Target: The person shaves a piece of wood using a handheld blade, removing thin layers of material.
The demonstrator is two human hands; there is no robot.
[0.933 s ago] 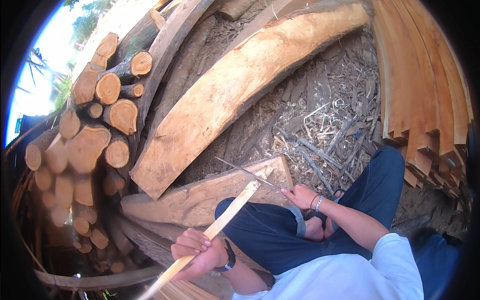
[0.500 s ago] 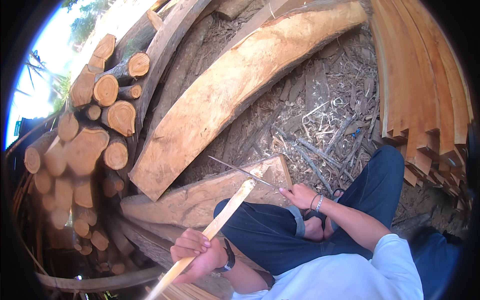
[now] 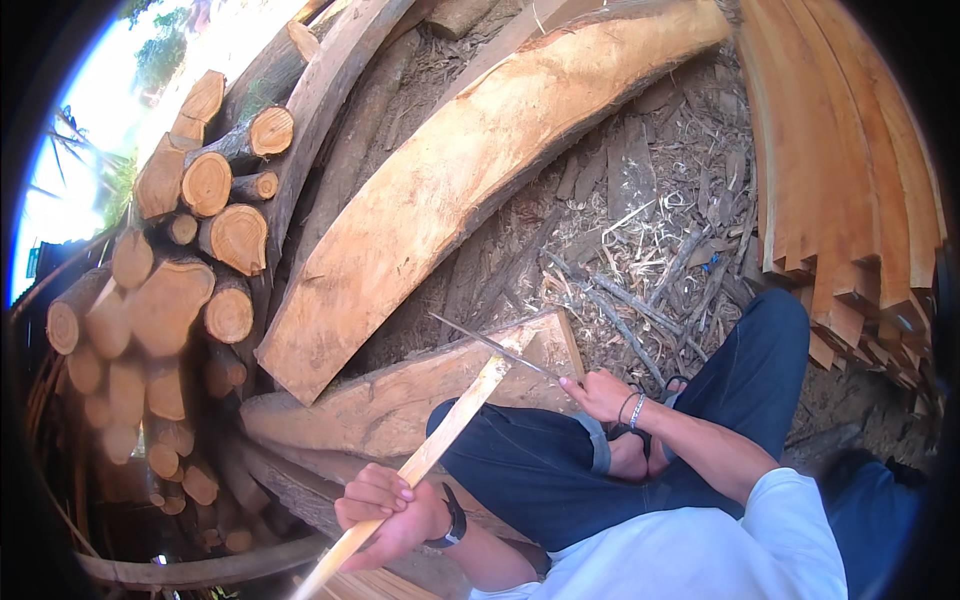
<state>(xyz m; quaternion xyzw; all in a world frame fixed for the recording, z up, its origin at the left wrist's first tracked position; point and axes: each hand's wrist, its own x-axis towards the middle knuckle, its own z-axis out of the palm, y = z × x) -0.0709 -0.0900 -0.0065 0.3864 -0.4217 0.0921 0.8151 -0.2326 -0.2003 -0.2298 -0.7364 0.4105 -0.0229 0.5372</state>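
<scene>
My left hand (image 3: pixel 385 512) is closed around a long, pale strip of wood (image 3: pixel 440 440), which slants up to the right from the lower edge. In my right hand (image 3: pixel 605 395) is a knife (image 3: pixel 490 343) with a long, narrow blade; my fingers hide its handle. The blade points up to the left and crosses the strip's far end, where the wood looks rough and cut. Whether the edge touches the wood I cannot tell for certain. Below the blade lies a thick wooden slab (image 3: pixel 400 395), beyond my bent left knee.
Cut logs (image 3: pixel 207 184) are stacked at the left. A long curved slab (image 3: pixel 480 165) runs diagonally across the ground ahead. Stacked planks (image 3: pixel 830 140) stand at the right. Wood shavings (image 3: pixel 640 255) and sticks (image 3: pixel 630 310) litter the ground before my crossed legs.
The knife's blade has shifted slightly to the right across the strip's end. The rough tip that stuck up past the blade no longer shows. Both hands keep their grips.
</scene>
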